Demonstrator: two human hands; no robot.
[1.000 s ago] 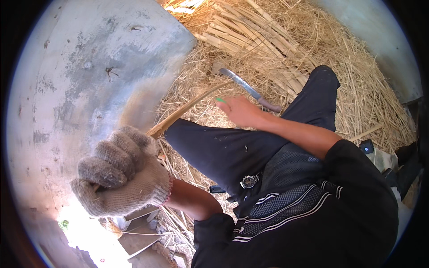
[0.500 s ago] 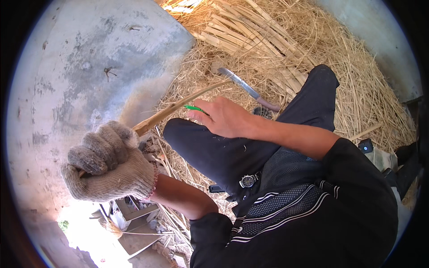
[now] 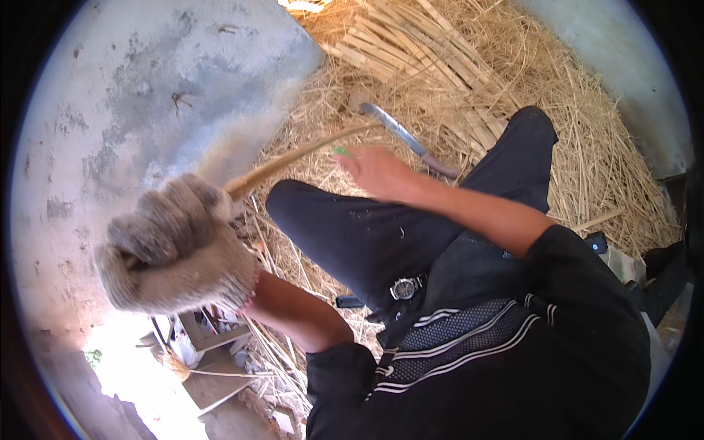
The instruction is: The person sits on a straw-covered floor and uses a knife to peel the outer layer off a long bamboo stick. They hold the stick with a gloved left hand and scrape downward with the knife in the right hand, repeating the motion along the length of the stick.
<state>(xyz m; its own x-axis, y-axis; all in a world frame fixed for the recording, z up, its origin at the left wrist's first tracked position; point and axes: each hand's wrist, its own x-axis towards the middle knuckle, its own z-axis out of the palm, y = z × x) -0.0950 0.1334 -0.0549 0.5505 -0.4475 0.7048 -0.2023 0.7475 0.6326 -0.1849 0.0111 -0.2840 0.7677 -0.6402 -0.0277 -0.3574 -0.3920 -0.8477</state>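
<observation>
My left hand point(image 3: 172, 246), in a grey knit work glove, is closed in a fist round one end of a long bamboo strip point(image 3: 290, 158). The strip slants up and right over the straw, thinning toward its far tip. Bare and blurred by motion, my right hand point(image 3: 378, 172) is closed on a small green tool point(image 3: 341, 151); only a bit shows past the fingers, so its kind is unclear. That hand is just below the strip, above my bent knee. Beyond it a large knife point(image 3: 396, 126) with a curved blade and brown handle lies on the straw.
Split bamboo slats point(image 3: 411, 55) are piled at the back over loose straw shavings point(image 3: 587, 139). A stained pale wall point(image 3: 147, 95) rises on the left. A wristwatch point(image 3: 403, 288) is at my lap. Clutter with a wooden frame point(image 3: 213, 334) sits at lower left.
My right hand has moved up and to the right along the strip with the green tool. The left fist has shifted slightly up and left, still gripping the strip.
</observation>
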